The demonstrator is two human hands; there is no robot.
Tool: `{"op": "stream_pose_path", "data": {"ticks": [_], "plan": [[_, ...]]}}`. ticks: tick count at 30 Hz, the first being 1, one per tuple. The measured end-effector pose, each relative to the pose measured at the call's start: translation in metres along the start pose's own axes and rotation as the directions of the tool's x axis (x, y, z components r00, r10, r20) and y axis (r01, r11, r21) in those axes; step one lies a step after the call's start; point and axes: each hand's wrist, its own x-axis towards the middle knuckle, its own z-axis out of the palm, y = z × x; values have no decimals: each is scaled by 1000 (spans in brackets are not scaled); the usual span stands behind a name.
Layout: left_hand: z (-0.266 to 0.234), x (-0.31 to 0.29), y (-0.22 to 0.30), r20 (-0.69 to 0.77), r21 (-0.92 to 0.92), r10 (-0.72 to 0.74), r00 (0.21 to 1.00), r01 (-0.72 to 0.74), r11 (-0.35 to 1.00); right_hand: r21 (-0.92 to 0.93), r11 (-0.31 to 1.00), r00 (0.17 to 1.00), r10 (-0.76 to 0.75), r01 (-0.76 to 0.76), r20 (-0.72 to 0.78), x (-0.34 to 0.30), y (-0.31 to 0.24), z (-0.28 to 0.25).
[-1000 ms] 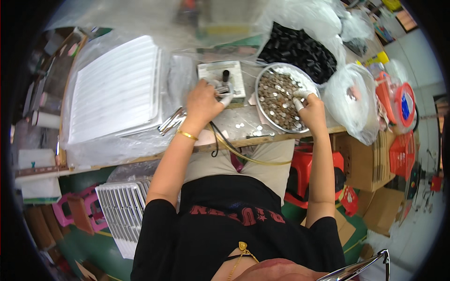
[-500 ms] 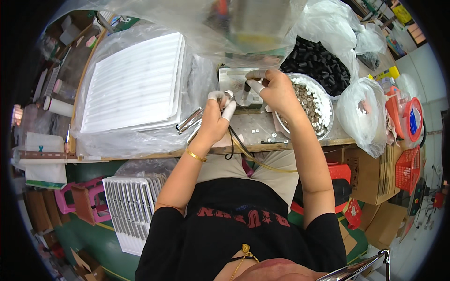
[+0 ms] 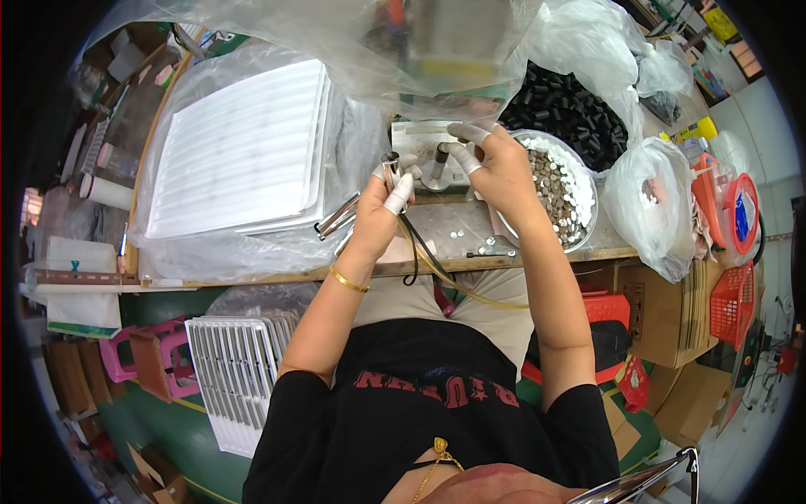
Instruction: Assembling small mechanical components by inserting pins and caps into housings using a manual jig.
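Observation:
My left hand (image 3: pixel 379 206), its fingertips wrapped in white covers, grips a shiny silver metal tube (image 3: pixel 390 168), held upright with its open end up. Just right of it, a short black cylinder (image 3: pixel 441 154) stands on a small metal fixture (image 3: pixel 435 181). Beside that cylinder my right hand (image 3: pixel 497 164) hovers with covered thumb and forefinger spread apart; whether the thumb touches the cylinder I cannot tell. Several other chrome tubes (image 3: pixel 339 217) lie by my left wrist. A round tub (image 3: pixel 595 202) of small silver and white discs stands right of my right hand.
Stacked white ribbed trays (image 3: pixel 239 143) lie on plastic at left. Black cylindrical pieces (image 3: pixel 567 113) fill a bag at back right. Plastic sheeting (image 3: pixel 420 50) hangs over the far side. Cables (image 3: pixel 420 244) cross the bench's front edge. Filled trays (image 3: pixel 231 361) stand below left.
My left hand has turned the metal tube upright and shifted slightly left. My right hand's fingers have spread and drawn back a little from the black cylinder.

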Motion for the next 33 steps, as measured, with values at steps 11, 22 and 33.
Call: {"op": "stream_pose_path", "data": {"ticks": [11, 22, 33], "plan": [[46, -11, 18, 93, -104, 101, 991, -91, 990, 213, 976, 978, 10, -55, 208, -47, -8, 10], [32, 38, 6, 106, 718, 714, 692, -550, 427, 851, 488, 875, 478, -195, -73, -31, 28, 30], [37, 51, -1, 63, 704, 674, 736, -511, 493, 843, 495, 848, 521, -208, -97, -30, 30, 31]]}}
